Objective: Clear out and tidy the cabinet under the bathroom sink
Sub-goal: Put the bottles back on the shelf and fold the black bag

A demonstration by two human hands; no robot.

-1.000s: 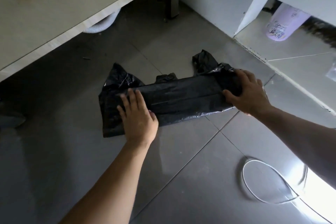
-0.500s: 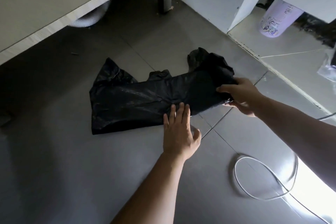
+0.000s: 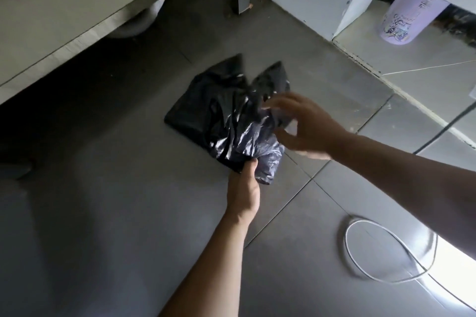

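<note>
**Folded bag could spring open on the tiles**

A crumpled black plastic rubbish bag [image 3: 226,121] lies doubled over on the grey tiled floor [image 3: 103,201], near the middle of the view. The left hand [image 3: 243,188] comes in from six o'clock and pinches the bag's near corner, thumb on top; its other fingers are hidden underneath. The right hand [image 3: 306,127], reaching in from three o'clock, hovers open with fingers spread just over the bag's right edge, gripping nothing.

At one o'clock a pale lilac cylindrical container [image 3: 404,18] stands inside the open white cabinet [image 3: 355,5]. A loose loop of white cable [image 3: 386,252] lies at five o'clock, well apart from the bag.

The main risk, as I judge it, is the slick, springy film unfolding once the right hand is off it, since only one corner is pinned. A quick lift could also drag the bundle loose and spoil the fold.
</note>
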